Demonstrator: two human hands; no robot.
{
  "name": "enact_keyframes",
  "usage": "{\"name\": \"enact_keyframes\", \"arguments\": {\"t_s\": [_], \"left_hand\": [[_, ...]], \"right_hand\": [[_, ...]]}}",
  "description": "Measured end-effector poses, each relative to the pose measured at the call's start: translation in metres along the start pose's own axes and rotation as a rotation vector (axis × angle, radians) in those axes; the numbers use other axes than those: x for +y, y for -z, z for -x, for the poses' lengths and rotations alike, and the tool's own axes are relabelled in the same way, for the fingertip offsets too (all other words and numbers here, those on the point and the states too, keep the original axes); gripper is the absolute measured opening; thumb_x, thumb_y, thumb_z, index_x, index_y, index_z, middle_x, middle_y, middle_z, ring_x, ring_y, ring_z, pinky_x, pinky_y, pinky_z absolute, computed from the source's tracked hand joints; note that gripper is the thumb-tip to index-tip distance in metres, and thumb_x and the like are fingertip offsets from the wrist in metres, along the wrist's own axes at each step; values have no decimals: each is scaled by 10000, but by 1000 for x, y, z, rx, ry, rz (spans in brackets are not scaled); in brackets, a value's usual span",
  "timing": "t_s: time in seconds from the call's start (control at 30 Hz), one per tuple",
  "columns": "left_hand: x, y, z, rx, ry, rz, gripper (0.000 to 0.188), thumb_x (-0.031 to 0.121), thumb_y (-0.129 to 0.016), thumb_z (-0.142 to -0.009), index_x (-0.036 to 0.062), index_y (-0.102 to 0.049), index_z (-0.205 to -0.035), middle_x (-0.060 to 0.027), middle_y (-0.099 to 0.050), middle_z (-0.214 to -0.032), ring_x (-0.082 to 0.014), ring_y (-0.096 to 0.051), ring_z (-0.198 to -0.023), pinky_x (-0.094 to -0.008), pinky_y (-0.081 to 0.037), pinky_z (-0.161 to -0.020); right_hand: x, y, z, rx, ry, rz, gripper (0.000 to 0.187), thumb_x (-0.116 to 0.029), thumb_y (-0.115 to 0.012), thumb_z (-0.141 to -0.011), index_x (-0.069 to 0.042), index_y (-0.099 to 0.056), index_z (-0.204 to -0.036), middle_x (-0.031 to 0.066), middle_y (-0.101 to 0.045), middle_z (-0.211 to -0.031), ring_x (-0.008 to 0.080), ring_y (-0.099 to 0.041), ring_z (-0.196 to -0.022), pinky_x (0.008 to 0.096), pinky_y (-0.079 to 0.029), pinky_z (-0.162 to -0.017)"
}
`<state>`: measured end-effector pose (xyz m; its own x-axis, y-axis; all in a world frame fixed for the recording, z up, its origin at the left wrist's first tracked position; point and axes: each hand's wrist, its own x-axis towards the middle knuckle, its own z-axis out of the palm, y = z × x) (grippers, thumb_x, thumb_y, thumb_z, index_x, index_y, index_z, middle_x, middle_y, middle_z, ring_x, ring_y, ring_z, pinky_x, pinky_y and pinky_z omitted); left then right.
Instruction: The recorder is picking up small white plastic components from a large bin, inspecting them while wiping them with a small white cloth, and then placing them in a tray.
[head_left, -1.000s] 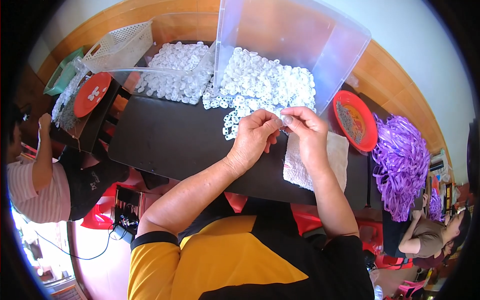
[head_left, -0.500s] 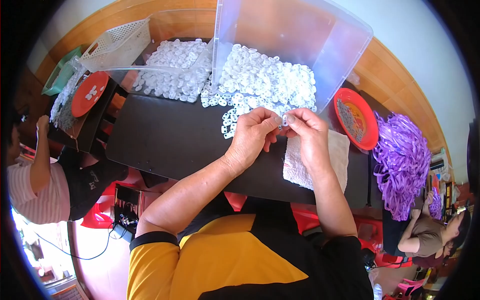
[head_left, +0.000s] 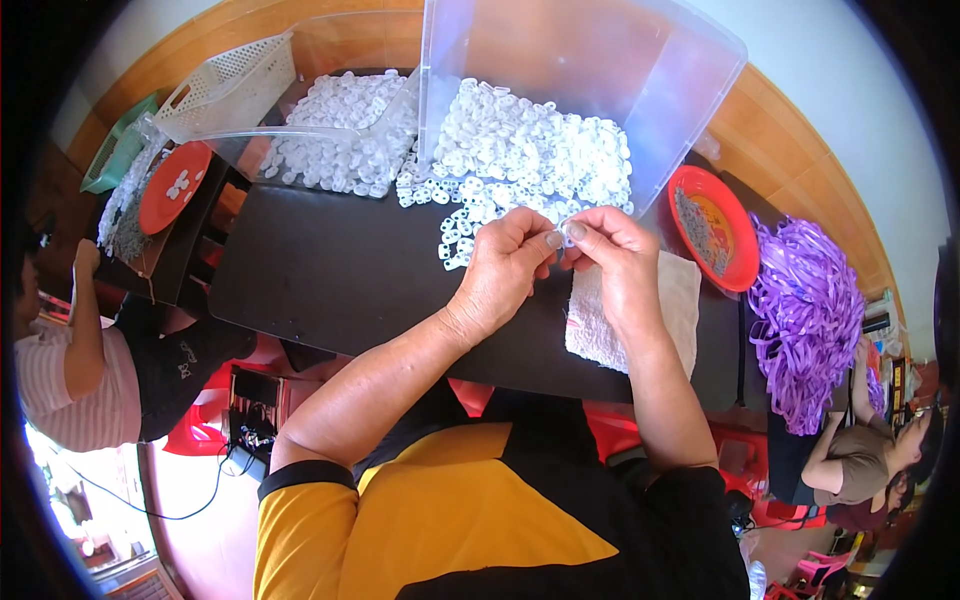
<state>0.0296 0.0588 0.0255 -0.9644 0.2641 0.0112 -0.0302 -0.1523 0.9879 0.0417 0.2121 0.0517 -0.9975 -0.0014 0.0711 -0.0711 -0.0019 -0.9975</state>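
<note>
My left hand and my right hand meet above the dark table, thumbs and fingertips pinched together. Between them is a small white plastic piece, mostly hidden by the fingers. Just beyond lies a heap of similar white pieces with dark holes, spilling from a clear plastic box tipped on its side. Some loose pieces lie near my left fingers. Under my right hand and wrist is a folded white cloth.
A red bowl of small grey parts stands right of the cloth, beside purple ribbons. Left of the heap, a clear tub holds more white pieces. A white basket and a red plate are farther left. People sit at both sides.
Both hands stay pinched together in nearly the same place. The white piece shows less between the fingertips now. At the right, the other person's arm has moved.
</note>
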Motion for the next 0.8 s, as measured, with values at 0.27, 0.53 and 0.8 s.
{"name": "enact_keyframes", "arguments": {"t_s": [0.27, 0.53, 0.8], "left_hand": [[-2, -1, -1, 19, 34, 86, 136, 149, -612, -918, 14, -604, -899, -23, -596, -722, -68, -529, -590, -208, -413, -434], [1, -2, 1, 19, 43, 80, 128, 138, -609, -917, 11, -604, -901, -22, -598, -723, -64, -528, -585, -207, -413, -434], [-2, -1, 0, 37, 36, 26, 148, 166, -613, -908, 19, -603, -897, -13, -580, -708, -69, -532, -587, -219, -414, -436]], "right_hand": [[2, 2, 0, -26, -12, -23, 121, -103, -647, -891, -5, -663, -960, 36, -659, -838, 113, -611, -713, 243, -464, -652], [3, 3, 0, -14, -29, -45, 115, -86, -641, -888, -1, -659, -963, 44, -658, -845, 128, -614, -721, 253, -469, -673], [1, 3, 1, 32, 22, -35, 123, -99, -643, -883, -4, -669, -958, 41, -654, -842, 123, -606, -714, 247, -468, -672]]}}
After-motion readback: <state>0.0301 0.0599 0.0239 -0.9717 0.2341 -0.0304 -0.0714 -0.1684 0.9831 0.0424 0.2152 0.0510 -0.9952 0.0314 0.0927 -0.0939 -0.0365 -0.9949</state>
